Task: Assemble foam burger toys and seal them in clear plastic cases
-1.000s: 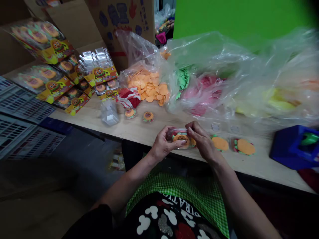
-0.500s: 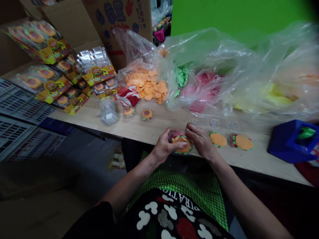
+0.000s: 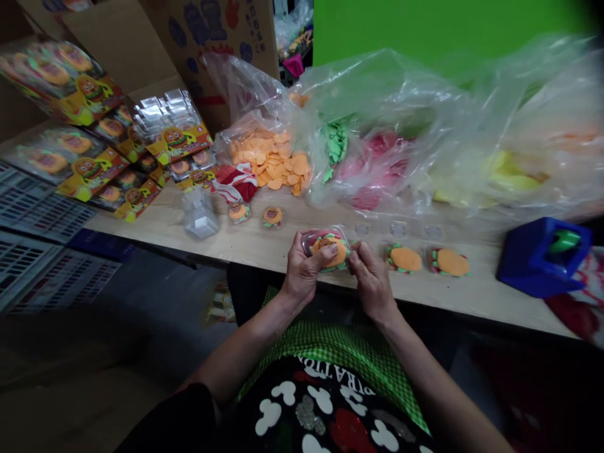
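Observation:
A toy hamburger in a clear plastic case (image 3: pixel 338 251) is held over the table's front edge. My left hand (image 3: pixel 301 270) wraps round its left side, the thumb pressed on the orange bun top. At the case's right edge, my right hand (image 3: pixel 372 282) pinches with thumb and bent fingers. Just right of that hand lies one burger in its case (image 3: pixel 404 258), with another cased burger (image 3: pixel 450 262) beyond it. Behind them are small clear plastic pieces (image 3: pixel 398 229) in a row. Two smaller-looking packed burgers, including this one (image 3: pixel 273 217), stand to the left.
Clear bags hold orange foam pieces (image 3: pixel 271 157), green pieces (image 3: pixel 336 143), pink pieces (image 3: pixel 377 167) and yellow pieces (image 3: pixel 512 171). A blue tape dispenser (image 3: pixel 528 258) stands right. Stacked display boxes (image 3: pixel 97 167), nested clear cases (image 3: pixel 199 217) and a cardboard box (image 3: pixel 221 38) are left.
My hands have shifted slightly left with the cased burger, whose right side now shows tilted up. My right hand has slid lower along the case's edge. The whole view has moved a little.

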Motion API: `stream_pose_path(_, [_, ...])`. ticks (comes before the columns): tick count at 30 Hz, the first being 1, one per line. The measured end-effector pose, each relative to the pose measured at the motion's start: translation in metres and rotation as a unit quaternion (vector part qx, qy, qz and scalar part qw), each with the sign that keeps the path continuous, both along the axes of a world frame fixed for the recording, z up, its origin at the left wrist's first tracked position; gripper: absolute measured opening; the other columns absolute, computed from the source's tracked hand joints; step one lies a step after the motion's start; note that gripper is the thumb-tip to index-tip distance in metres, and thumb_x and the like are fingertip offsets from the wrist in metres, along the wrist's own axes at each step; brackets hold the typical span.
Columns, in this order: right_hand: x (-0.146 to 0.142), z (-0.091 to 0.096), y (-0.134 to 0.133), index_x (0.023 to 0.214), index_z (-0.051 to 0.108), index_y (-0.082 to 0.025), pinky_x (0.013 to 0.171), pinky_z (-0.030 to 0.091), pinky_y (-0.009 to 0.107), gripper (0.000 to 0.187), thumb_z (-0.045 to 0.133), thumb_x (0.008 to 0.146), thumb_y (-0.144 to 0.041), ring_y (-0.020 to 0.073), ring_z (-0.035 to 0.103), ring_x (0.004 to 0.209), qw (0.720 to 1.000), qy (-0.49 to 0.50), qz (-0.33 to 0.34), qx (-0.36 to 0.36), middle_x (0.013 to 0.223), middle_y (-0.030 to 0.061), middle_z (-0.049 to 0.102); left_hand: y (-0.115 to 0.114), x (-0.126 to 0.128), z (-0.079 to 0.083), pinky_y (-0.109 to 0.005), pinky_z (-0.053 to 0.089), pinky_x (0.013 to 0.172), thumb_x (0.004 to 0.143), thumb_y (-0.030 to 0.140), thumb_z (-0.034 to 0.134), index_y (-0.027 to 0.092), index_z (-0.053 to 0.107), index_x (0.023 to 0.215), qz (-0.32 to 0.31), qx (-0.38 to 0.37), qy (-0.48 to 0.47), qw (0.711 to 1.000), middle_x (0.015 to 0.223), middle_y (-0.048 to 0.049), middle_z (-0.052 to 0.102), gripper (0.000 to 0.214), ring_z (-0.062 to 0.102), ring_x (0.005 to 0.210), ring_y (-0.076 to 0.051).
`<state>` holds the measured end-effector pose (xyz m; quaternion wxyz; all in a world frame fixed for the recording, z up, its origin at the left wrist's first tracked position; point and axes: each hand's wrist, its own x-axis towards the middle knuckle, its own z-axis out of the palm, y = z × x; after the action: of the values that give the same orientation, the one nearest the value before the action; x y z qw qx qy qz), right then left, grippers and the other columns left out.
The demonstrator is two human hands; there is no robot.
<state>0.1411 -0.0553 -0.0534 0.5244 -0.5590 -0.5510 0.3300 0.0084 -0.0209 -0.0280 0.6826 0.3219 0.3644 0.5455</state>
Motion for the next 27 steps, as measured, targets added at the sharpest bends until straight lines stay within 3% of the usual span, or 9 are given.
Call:
stream_pose_path(8, [0.011,-0.022,-0.005,0.068,0.039,-0.024,0.054,0.028,0.029,0.039,0.051,0.093,-0.053,0.0135,0.032,0.055,0.992,0.115,-0.051,-0.024,0.061,-0.0049,0.035,-0.004,0.024,-0.01,-0.025,0.052,0.072,0.058,0.031,0.089,0.02,0.059,0.1,-0.02,-0.068,-0.019,0.997,0.092,0.0013,0.066,0.052,0.061,0.077,-0.012])
stream_pose_path(12, [0.014,-0.02,-0.011,0.069,0.038,-0.025,0.055,0.03,0.029,0.037,0.047,0.094,-0.05,0.0138,0.033,0.056,0.988,0.062,-0.141,0.002,0.061,-0.005,0.035,-0.008,0.037,-0.004,-0.024,0.052,0.071,0.057,0.027,0.09,0.023,0.061,0.104,-0.072,-0.075,-0.049,0.993,0.095,0.0011,0.067,0.055,0.062,0.08,-0.012])
stream_pose_path(15, [0.016,-0.018,-0.011,0.068,0.038,-0.025,0.057,0.033,0.029,0.037,0.045,0.094,-0.049,0.0147,0.035,0.058,0.986,0.011,-0.167,0.014,0.061,-0.004,0.038,-0.008,0.041,-0.002,-0.023,0.052,0.071,0.055,0.022,0.09,0.022,0.062,0.103,-0.094,-0.072,-0.043,0.992,0.093,0.0019,0.067,0.055,0.062,0.08,-0.012])
stream_pose_path(17, [0.018,-0.019,-0.008,0.067,0.037,-0.025,0.054,0.032,0.029,0.039,0.047,0.092,-0.052,0.0144,0.034,0.056,0.987,0.039,-0.153,0.002,0.059,-0.0042,0.036,-0.004,0.042,-0.003,-0.024,0.052,0.07,0.055,0.02,0.089,0.022,0.062,0.101,-0.096,-0.08,-0.035,0.992,0.091,0.0025,0.067,0.053,0.063,0.079,-0.011])
stream_pose_path(19, [0.021,-0.022,-0.003,0.066,0.036,-0.025,0.049,0.028,0.028,0.042,0.052,0.089,-0.056,0.013,0.03,0.051,0.984,0.136,-0.113,-0.033,0.056,-0.0058,0.031,0.001,0.043,-0.006,-0.025,0.052,0.07,0.055,0.02,0.088,0.021,0.062,0.096,-0.096,-0.106,-0.038,0.989,0.088,0.0027,0.066,0.048,0.062,0.077,-0.012])
stream_pose_path(22, [0.027,-0.023,0.002,0.067,0.039,-0.025,0.045,0.028,0.027,0.041,0.058,0.084,-0.058,0.0113,0.029,0.046,0.955,0.283,-0.037,-0.076,0.054,-0.0073,0.029,0.008,0.041,-0.008,-0.029,0.054,0.073,0.056,0.021,0.086,0.019,0.06,0.088,-0.098,-0.15,-0.064,0.982,0.085,0.0019,0.065,0.041,0.063,0.078,-0.013])
stream_pose_path(24, [0.032,-0.021,0.002,0.071,0.047,-0.023,0.048,0.032,0.027,0.034,0.061,0.083,-0.052,0.0115,0.037,0.048,0.951,0.296,-0.024,-0.081,0.056,-0.0061,0.037,0.011,0.038,-0.007,-0.031,0.055,0.076,0.056,0.02,0.085,0.019,0.059,0.086,-0.087,-0.16,-0.076,0.98,0.084,0.0017,0.065,0.04,0.063,0.08,-0.014])
stream_pose_path(27, [0.037,-0.018,-0.006,0.085,0.057,-0.021,0.052,0.037,0.027,0.021,0.062,0.082,-0.041,0.0124,0.046,0.053,0.968,0.233,-0.04,-0.08,0.065,-0.0037,0.05,0.012,0.033,-0.003,-0.032,0.056,0.075,0.055,0.018,0.086,0.02,0.06,0.09,-0.053,-0.161,-0.065,0.983,0.087,0.0017,0.065,0.045,0.063,0.083,-0.015])
